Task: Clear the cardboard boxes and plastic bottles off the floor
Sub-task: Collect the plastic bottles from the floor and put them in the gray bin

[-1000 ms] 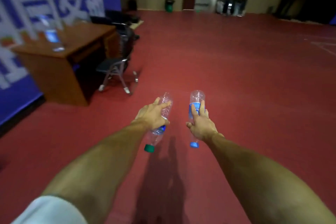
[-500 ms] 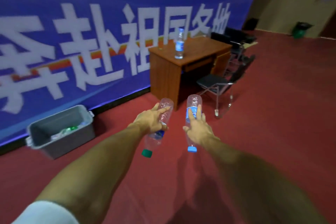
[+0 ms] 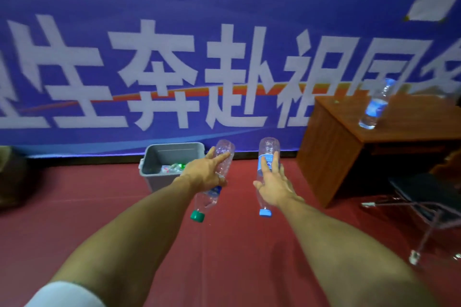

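Left hand (image 3: pixel 204 174) curled round a green-capped bottle (image 3: pixel 208 199), right hand (image 3: pixel 274 189) curled round a blue-capped bottle (image 3: pixel 268 149), caps down, both off the red floor (image 3: pixel 74 207). Just past the left hand, a grey bin (image 3: pixel 154 180) with bottles inside. Right of the right hand, a wooden desk (image 3: pixel 324 157).

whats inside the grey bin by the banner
The grey bin holds some clear plastic bottles, with a bit of green among them. The left hand and its green-capped bottle cover the bin's right side, so the count is unclear.
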